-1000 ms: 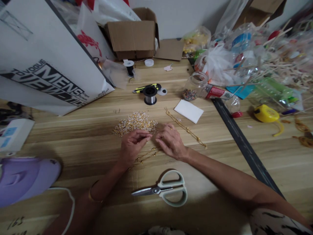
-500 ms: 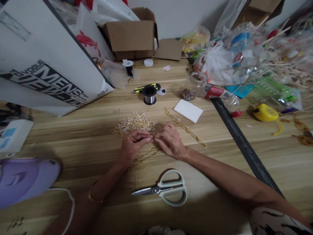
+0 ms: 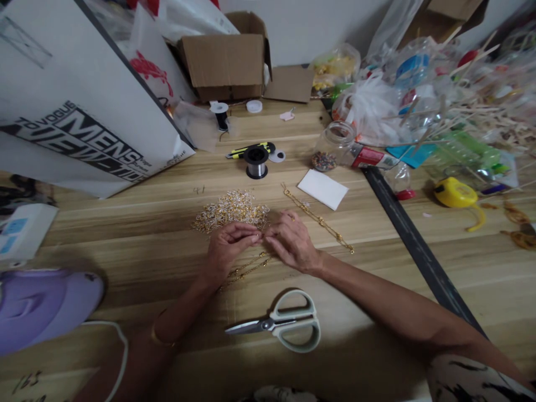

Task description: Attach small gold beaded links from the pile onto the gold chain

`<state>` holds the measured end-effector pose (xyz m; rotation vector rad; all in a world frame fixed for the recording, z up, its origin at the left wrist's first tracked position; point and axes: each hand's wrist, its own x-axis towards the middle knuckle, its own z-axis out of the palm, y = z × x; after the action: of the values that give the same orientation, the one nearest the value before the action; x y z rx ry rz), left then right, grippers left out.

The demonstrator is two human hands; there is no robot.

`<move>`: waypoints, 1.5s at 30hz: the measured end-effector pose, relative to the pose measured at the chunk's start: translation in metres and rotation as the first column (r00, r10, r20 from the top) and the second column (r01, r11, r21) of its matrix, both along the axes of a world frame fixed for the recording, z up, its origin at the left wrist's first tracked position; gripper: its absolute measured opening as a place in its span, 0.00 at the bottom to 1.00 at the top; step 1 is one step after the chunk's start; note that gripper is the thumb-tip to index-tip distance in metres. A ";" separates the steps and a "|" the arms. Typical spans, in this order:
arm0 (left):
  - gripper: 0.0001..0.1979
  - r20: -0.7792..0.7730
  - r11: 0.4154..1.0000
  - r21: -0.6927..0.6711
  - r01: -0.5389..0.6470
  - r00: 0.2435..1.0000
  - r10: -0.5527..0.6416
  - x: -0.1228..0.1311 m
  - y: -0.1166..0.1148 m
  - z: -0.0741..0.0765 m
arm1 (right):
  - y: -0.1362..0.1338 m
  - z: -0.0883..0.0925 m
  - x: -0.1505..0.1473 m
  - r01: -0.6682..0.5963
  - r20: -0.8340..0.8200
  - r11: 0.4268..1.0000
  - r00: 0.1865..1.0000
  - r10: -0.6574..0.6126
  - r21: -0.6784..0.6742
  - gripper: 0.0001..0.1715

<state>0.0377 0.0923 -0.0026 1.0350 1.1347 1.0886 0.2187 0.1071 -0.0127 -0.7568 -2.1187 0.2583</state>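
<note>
My left hand [image 3: 232,245] is closed, thumb and fingertips pinched together. Close against its tips, my right hand [image 3: 293,240] pinches as well, wearing a ring. What they hold between them is too small to make out. A gold chain [image 3: 247,272] with beads lies on the table just below the fingertips, partly hidden by my left hand and wrist. Behind the hands is a heap of small gold and clear beads or links [image 3: 232,209]. Another beaded gold chain [image 3: 320,220] stretches out to the right of my right hand.
Scissors [image 3: 285,324] lie nearest me. Beyond the heap stand a wire spool [image 3: 256,163] and a yellow-black cutter [image 3: 238,151]. A white card [image 3: 322,188], a bead jar [image 3: 333,148] and a yellow tape measure [image 3: 454,192] are right; a purple iron [image 3: 46,307] is left.
</note>
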 end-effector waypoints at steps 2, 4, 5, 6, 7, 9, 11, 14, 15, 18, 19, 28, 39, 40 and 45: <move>0.10 -0.023 1.000 0.000 0.000 1.000 0.000 0.000 0.000 0.000 | 0.000 0.001 0.000 -0.003 0.003 1.000 1.000 0.003 0.004 0.02; 0.10 -0.043 1.000 0.000 0.000 0.999 0.000 0.000 0.000 0.001 | 0.000 0.001 0.000 -0.009 0.011 1.000 1.000 0.009 0.007 0.02; 0.11 -0.049 1.000 -0.001 -0.001 0.999 0.001 0.000 0.000 0.001 | 0.000 0.001 0.000 -0.011 0.015 1.000 1.000 0.011 0.009 0.02; 0.11 -0.050 1.000 -0.004 -0.001 0.999 0.001 0.000 0.000 0.001 | 0.000 0.001 0.000 -0.011 0.016 1.000 1.000 0.011 0.012 0.02; 0.10 -0.049 1.000 -0.006 0.002 0.999 -0.002 0.000 0.000 0.001 | 0.000 0.001 0.000 -0.009 0.017 1.000 1.000 0.009 0.014 0.02; 0.10 -0.045 1.000 -0.002 0.006 0.999 -0.006 0.000 0.000 0.001 | 0.000 0.001 0.000 -0.005 0.017 1.000 1.000 0.005 0.017 0.02; 0.09 -0.046 1.000 0.007 0.008 0.999 -0.007 -0.001 0.000 0.001 | 0.000 0.001 0.000 -0.003 0.019 1.000 1.000 0.002 0.016 0.02; 0.09 -0.050 1.000 0.009 0.008 0.999 -0.007 0.000 0.000 0.000 | 0.000 0.001 0.000 -0.006 0.020 1.000 1.000 0.005 0.018 0.02; 0.09 -0.048 1.000 0.008 0.006 0.999 -0.006 0.000 0.000 0.000 | 0.000 0.001 0.000 -0.008 0.017 1.000 1.000 0.008 0.020 0.02; 0.09 -0.038 1.000 0.001 0.007 0.999 -0.007 0.000 0.000 0.000 | 0.000 0.001 0.000 -0.012 0.011 1.000 1.000 0.012 0.020 0.02; 0.09 -0.033 1.000 -0.002 0.008 0.999 -0.008 0.000 0.000 0.000 | 0.000 0.001 0.000 -0.012 0.011 1.000 1.000 0.012 0.018 0.02; 0.10 -0.051 1.000 -0.023 0.005 0.999 -0.006 0.001 0.000 0.002 | 0.000 0.001 0.000 -0.009 0.015 1.000 1.000 0.009 0.021 0.02; 0.09 -0.168 0.996 0.086 -0.022 0.985 0.037 0.003 -0.003 0.006 | 0.000 0.002 0.000 -0.003 0.029 1.000 1.000 0.002 0.029 0.02; 0.08 -0.186 0.994 0.103 -0.024 0.982 0.043 0.004 -0.003 0.006 | 0.000 0.001 0.000 -0.005 0.029 1.000 1.000 0.004 0.030 0.02; 0.07 -0.282 0.982 0.182 -0.046 0.954 0.097 0.005 -0.006 0.003 | 0.000 0.000 0.000 -0.022 0.053 0.999 0.998 0.019 0.048 0.02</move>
<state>0.0429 0.0868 0.0008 1.3323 1.3374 1.1338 0.2189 0.1070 -0.0126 -0.7209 -2.1758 0.1985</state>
